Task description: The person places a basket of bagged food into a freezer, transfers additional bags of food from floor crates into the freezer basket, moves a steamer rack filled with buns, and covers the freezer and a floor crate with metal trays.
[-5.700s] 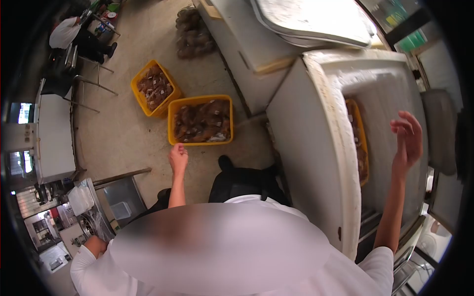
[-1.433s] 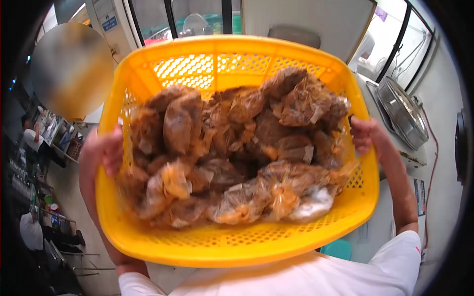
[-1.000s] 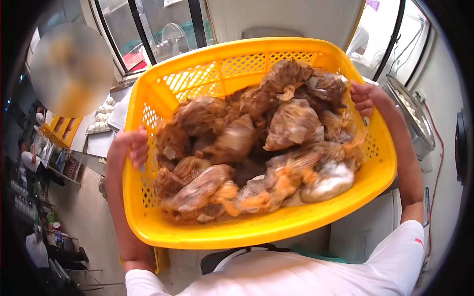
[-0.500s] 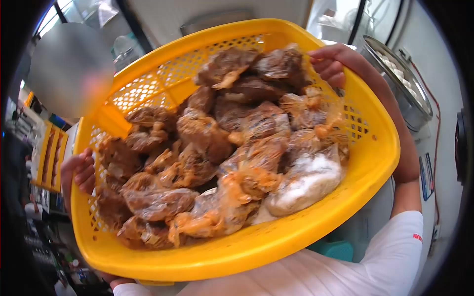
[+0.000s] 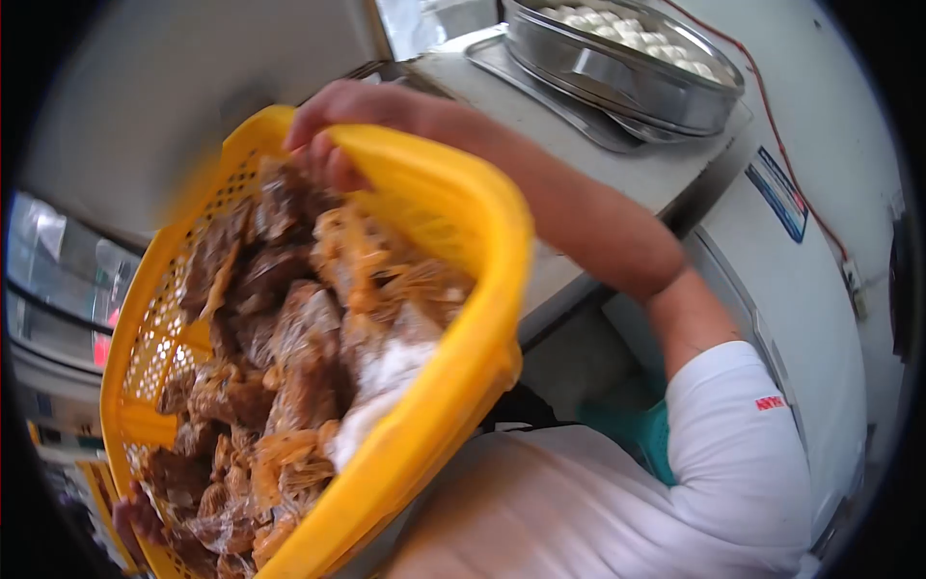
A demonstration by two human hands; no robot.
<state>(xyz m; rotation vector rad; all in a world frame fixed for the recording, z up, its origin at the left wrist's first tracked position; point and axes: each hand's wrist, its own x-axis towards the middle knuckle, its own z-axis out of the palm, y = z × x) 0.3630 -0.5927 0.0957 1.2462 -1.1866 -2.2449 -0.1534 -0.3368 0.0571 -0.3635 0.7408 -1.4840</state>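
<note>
A large yellow plastic basket (image 5: 487,289) with perforated walls is held up in front of my chest, tilted steeply. My right hand (image 5: 333,130) grips its upper rim, the fingers curled over the edge. At the lower left my left hand (image 5: 140,521) shows only in part, its fingers hooked on the basket's other side. Inside lie several brown lumps wrapped in clear plastic (image 5: 299,338), which look like pieces of meat. One wrapped piece with a white, frosty surface (image 5: 386,386) rests against the near wall.
A round metal steamer (image 5: 617,82) with rows of white buns (image 5: 641,39) stands on a pale worktop (image 5: 482,101) at the upper right. Below it is a teal object (image 5: 656,439). A red-brown cord (image 5: 772,125) runs down the white wall.
The basket has swung to the left and tipped, its right side now higher. My view has turned right, bringing the worktop and steamer nearer the middle. Both hands keep their hold.
</note>
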